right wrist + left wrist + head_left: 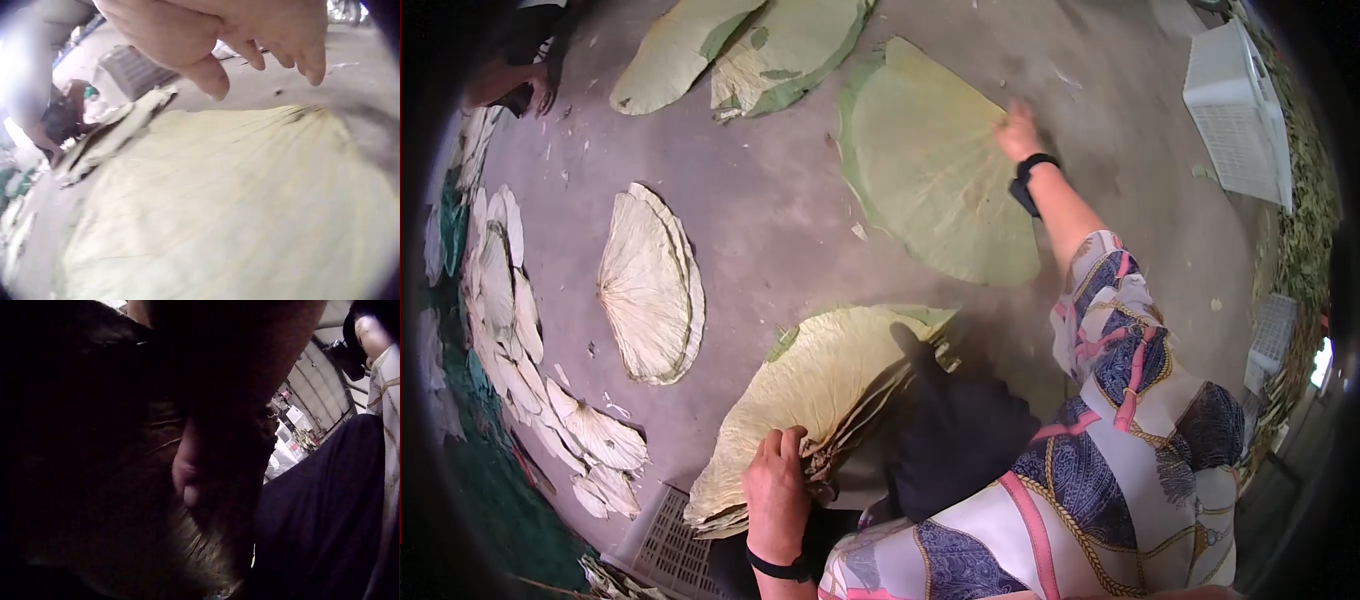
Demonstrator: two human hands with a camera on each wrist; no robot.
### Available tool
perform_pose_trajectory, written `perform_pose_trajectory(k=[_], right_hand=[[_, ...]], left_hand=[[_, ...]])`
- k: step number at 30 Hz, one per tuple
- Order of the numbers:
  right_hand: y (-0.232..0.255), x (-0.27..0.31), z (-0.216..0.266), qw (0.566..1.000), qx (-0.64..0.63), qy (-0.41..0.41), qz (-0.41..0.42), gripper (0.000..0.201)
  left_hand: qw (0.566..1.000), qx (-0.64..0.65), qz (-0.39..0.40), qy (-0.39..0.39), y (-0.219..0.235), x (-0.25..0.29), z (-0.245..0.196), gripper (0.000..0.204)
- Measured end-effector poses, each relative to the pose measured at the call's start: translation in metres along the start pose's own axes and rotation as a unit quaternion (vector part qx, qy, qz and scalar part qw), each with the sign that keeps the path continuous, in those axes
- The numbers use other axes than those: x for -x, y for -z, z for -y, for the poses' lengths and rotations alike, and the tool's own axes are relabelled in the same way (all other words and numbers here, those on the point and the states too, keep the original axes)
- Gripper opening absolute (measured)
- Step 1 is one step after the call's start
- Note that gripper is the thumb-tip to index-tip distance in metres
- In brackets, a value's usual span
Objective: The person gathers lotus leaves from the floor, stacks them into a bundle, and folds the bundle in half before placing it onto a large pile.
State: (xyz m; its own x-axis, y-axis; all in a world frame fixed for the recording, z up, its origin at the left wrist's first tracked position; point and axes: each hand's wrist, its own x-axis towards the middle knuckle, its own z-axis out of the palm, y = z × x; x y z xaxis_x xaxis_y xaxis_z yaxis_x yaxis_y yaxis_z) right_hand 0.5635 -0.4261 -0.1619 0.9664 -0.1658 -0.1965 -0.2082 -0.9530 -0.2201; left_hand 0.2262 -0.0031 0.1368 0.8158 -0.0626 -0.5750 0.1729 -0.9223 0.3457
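Note:
A stack of dried, folded lotus leaves (810, 370) lies across the person's lap, fanned out with brown crumpled edges toward the body. The left hand (775, 490) grips this stack at its near edge, fingers curled over the top. In the dark left wrist view a finger (189, 465) shows against the leaf. Farther out, a large pale green lotus leaf (940, 170), folded to a half-round, lies flat on the floor. The right hand (1018, 132) reaches to its pointed corner. In the right wrist view its fingers (209, 78) hang loosely spread over the leaf's edge, holding nothing.
Two more green leaves (790, 50) lie at the top, and a pale pair (650, 285) at the left. Many leaves (510, 300) line the left side. White crates (1240, 110) stand at the right, another (665, 540) near the lap. Another person's hand (515, 85) shows top left.

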Motion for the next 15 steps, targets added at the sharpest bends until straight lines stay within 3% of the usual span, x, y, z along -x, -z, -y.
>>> perform_pose_trajectory(k=[4, 6, 8, 10, 14, 15], right_hand=[[-0.003, -0.010, -0.031, 0.997, -0.029, -0.052, 0.053, 0.094], [-0.017, 0.010, -0.020, 1.000, 0.001, -0.019, 0.007, 0.086], [0.000, 0.039, 0.017, 0.996, 0.030, -0.079, 0.039, 0.073], [0.000, 0.063, 0.036, 0.994, 0.022, -0.105, 0.019, 0.068], [-0.028, 0.093, 0.023, 0.997, 0.004, -0.062, -0.044, 0.058], [-0.037, 0.093, 0.013, 0.992, -0.082, -0.086, -0.035, 0.044]], left_hand=[[1.000, 0.007, -0.005, 0.011, 0.004, -0.003, -0.005, 0.045], [1.000, 0.000, 0.004, -0.011, 0.003, 0.000, -0.003, 0.043], [1.000, -0.011, -0.007, -0.020, 0.007, 0.000, -0.001, 0.042], [0.999, -0.011, -0.009, -0.034, 0.008, 0.003, 0.001, 0.042], [0.998, -0.006, -0.035, -0.046, 0.015, 0.017, 0.009, 0.033], [0.998, -0.006, -0.040, -0.042, 0.016, 0.020, 0.010, 0.033]])
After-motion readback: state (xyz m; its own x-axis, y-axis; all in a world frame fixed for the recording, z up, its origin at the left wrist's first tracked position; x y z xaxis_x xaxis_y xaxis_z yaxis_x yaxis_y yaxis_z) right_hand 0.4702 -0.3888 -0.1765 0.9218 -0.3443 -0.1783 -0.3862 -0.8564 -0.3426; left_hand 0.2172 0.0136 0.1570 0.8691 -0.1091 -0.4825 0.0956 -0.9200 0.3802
